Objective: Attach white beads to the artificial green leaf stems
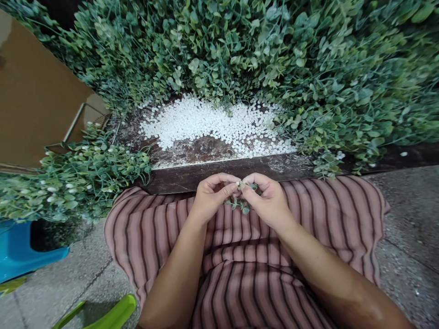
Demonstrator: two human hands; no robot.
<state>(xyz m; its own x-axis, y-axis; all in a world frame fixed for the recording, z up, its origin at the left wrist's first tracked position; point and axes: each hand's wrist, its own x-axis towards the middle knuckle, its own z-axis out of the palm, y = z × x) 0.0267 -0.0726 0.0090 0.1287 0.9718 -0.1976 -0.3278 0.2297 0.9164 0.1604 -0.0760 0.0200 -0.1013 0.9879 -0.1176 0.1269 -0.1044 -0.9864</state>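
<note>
Over the striped cloth on my lap, my left hand (217, 189) and my right hand (262, 194) meet fingertip to fingertip. Between them is a small artificial green sprig (244, 209), its leaves hanging below my fingers. A white bead (238, 183) shows at my left thumb and fingertips, by the top of the sprig. The right thumb and fingers pinch the sprig. Just beyond my hands, a heap of small white beads (195, 121) lies spread over the dark wooden table (206, 148).
Dense artificial greenery (222, 45) is piled along the back and right. On the left, sprigs with white tips (68, 187) lie by a cardboard box (41, 91). A blue stool (20, 251) and a green plastic piece (113, 315) stand on the floor at lower left.
</note>
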